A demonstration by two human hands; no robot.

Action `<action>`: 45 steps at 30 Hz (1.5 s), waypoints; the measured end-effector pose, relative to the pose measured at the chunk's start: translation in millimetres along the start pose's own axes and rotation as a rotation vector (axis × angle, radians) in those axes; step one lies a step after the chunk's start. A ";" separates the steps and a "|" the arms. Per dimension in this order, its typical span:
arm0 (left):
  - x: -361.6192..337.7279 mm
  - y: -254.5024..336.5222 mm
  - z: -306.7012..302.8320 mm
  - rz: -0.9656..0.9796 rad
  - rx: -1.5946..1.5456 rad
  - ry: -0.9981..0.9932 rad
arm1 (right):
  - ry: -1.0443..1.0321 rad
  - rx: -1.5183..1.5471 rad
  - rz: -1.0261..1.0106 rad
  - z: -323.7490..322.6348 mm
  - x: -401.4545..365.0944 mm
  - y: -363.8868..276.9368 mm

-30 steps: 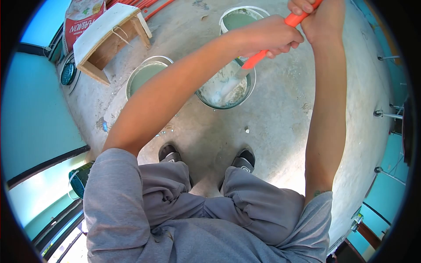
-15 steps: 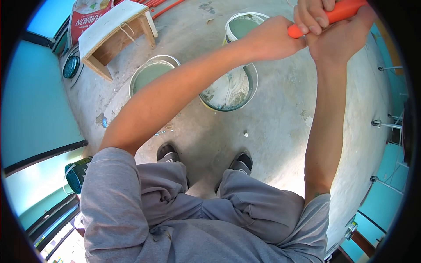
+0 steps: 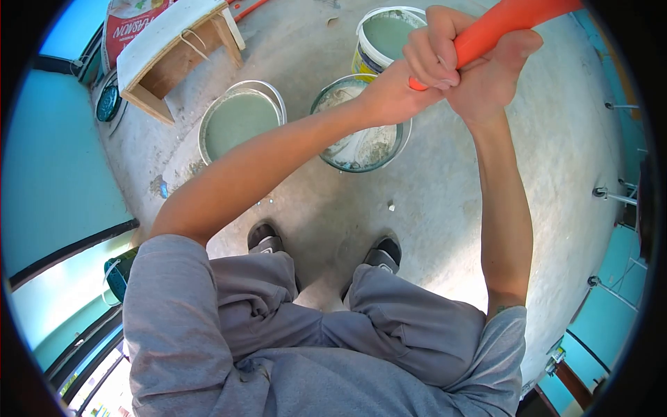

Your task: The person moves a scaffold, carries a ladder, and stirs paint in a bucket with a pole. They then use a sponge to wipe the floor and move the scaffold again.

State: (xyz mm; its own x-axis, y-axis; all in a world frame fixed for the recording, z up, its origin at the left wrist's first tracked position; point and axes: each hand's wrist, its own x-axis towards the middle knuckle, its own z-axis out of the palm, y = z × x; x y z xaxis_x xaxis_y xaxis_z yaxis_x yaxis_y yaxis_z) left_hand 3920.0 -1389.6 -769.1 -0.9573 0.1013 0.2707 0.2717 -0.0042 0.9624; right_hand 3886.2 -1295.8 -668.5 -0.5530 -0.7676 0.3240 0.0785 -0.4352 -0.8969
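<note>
An orange plastic pipe (image 3: 497,31) slants up to the right and leaves the view at the top edge. My left hand (image 3: 399,90) is closed around its lower end. Against it, my right hand (image 3: 490,87) grips the same pipe, its thumb lying along the underside. The two hands overlap, so some fingers are hidden. Behind and below my left hand stands a bucket (image 3: 354,169) with whitish, partly mixed material inside. Another bucket (image 3: 379,68), holding grey-green liquid, sits just beyond the hands.
A third bucket (image 3: 201,142) of grey-green liquid stands to the left. Near it are a wooden stool (image 3: 160,42) on its side, a red and white sack (image 3: 128,31) and orange pipes (image 3: 249,10). Metal legs (image 3: 618,197) stand at the right. My shoes (image 3: 264,240) are on the concrete floor.
Both hands have moved down and to the left with the orange pipe, closer to my body. More of the pipe's length now shows above them. The view has shifted slightly.
</note>
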 end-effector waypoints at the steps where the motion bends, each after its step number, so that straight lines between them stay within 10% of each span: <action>1: -2.2 -3.0 0.5 -0.004 -0.010 0.006 | -0.030 0.008 0.014 -1.4 -0.6 2.2; 45: 64.4 -17.4 8.8 -0.649 -0.250 -0.198 | 0.671 -0.007 0.154 -80.8 38.3 17.9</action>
State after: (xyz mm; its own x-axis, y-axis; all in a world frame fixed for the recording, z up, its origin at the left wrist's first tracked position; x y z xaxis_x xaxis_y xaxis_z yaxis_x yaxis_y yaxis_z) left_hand 3854.5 -1374.3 -768.6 -0.8758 0.3386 -0.3439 -0.3990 -0.1073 0.9106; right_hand 3799.4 -1294.9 -696.5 -0.9301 -0.3621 -0.0617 0.1934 -0.3398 -0.9204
